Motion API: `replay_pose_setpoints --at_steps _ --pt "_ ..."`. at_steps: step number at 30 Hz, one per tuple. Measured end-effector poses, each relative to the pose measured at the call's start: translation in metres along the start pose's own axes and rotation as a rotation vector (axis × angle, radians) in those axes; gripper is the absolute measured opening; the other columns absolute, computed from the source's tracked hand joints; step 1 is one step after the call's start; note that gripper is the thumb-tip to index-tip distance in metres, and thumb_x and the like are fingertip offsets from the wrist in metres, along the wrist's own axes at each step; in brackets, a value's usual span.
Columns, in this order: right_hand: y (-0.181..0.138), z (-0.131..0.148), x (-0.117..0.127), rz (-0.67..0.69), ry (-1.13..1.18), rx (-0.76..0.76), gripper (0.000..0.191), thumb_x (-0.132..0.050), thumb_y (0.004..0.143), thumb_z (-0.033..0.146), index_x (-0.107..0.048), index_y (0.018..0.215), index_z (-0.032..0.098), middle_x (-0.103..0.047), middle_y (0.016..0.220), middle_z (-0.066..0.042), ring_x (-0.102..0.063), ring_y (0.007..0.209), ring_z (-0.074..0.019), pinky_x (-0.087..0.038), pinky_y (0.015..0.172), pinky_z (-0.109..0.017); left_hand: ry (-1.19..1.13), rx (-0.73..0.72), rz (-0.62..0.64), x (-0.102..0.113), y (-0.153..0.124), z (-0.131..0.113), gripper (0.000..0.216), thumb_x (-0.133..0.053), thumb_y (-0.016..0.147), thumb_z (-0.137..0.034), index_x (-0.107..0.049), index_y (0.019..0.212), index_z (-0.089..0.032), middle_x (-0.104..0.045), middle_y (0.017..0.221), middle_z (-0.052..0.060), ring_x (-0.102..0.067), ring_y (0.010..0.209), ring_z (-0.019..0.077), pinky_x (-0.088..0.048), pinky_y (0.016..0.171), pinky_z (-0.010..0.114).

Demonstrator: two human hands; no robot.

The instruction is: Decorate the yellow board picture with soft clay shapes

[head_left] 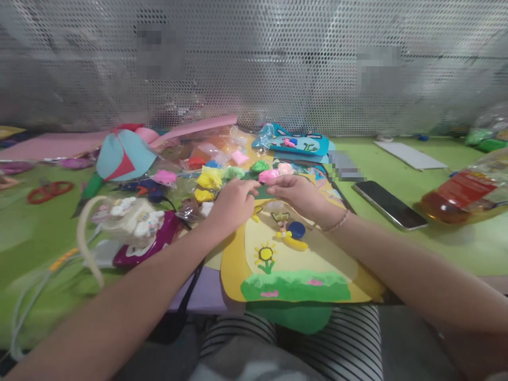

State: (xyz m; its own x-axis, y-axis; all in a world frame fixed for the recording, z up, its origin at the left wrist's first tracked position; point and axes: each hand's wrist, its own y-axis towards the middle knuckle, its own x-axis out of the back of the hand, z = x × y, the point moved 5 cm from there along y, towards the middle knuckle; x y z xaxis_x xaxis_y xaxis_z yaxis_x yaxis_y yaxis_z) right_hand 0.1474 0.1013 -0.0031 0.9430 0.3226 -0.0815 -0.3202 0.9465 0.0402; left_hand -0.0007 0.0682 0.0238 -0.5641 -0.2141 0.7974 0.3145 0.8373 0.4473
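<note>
My left hand [234, 203] and my right hand [296, 191] meet over a yellow craft board [301, 259]. Both have their fingers curled together and pinch a small dark green piece [262, 189] between them. The board shows a clay sunflower [265, 255], a green grass strip [296, 286] and a small clay figure with a blue disc [296, 229]. Just beyond my hands lie several lumps of modelling clay in bags: yellow [209, 179], green [260, 166] and pink [269, 175].
A black phone [389, 204] lies to the right on the green table [448, 238], with a bag of orange stuff [468, 193] further right. At the left are a purple pouch with white charms [138, 227], red scissors [50, 190] and a blue paper shape [123, 156]. A perforated metal screen [278, 63] closes the back.
</note>
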Motion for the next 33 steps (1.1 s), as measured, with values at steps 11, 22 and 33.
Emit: replay_pose_setpoints --at_steps 11,22,33 --pt "-0.008 0.005 -0.009 0.081 0.172 0.032 0.025 -0.08 0.062 0.025 -0.072 0.084 0.018 -0.07 0.082 0.0 -0.064 0.081 -0.0109 -0.049 0.082 -0.028 -0.309 0.177 0.061 0.0 0.0 0.0 0.043 -0.039 0.071 -0.009 -0.066 0.103 -0.017 -0.071 0.097 0.003 -0.064 0.09 0.0165 -0.048 0.086 0.031" --pt "-0.009 0.015 -0.004 0.066 0.02 0.17 0.027 -0.079 0.063 0.028 -0.067 0.085 0.018 -0.069 0.085 -0.001 -0.062 0.076 -0.0118 -0.052 0.076 -0.03 -0.731 0.362 0.076 -0.01 0.0 0.006 0.035 -0.043 0.072 -0.015 -0.061 0.102 -0.018 -0.068 0.103 0.006 -0.061 0.103 0.0206 -0.043 0.097 0.041" --pt "-0.062 0.038 -0.044 0.132 -0.978 1.209 0.026 -0.049 0.091 0.014 -0.064 0.111 0.021 -0.071 0.104 -0.004 -0.063 0.103 -0.0168 -0.052 0.09 -0.035 -1.723 0.684 0.175 -0.021 -0.024 -0.038 0.075 -0.008 0.088 -0.062 -0.057 0.113 -0.01 -0.063 0.115 0.015 -0.054 0.116 0.0232 -0.045 0.099 0.037"
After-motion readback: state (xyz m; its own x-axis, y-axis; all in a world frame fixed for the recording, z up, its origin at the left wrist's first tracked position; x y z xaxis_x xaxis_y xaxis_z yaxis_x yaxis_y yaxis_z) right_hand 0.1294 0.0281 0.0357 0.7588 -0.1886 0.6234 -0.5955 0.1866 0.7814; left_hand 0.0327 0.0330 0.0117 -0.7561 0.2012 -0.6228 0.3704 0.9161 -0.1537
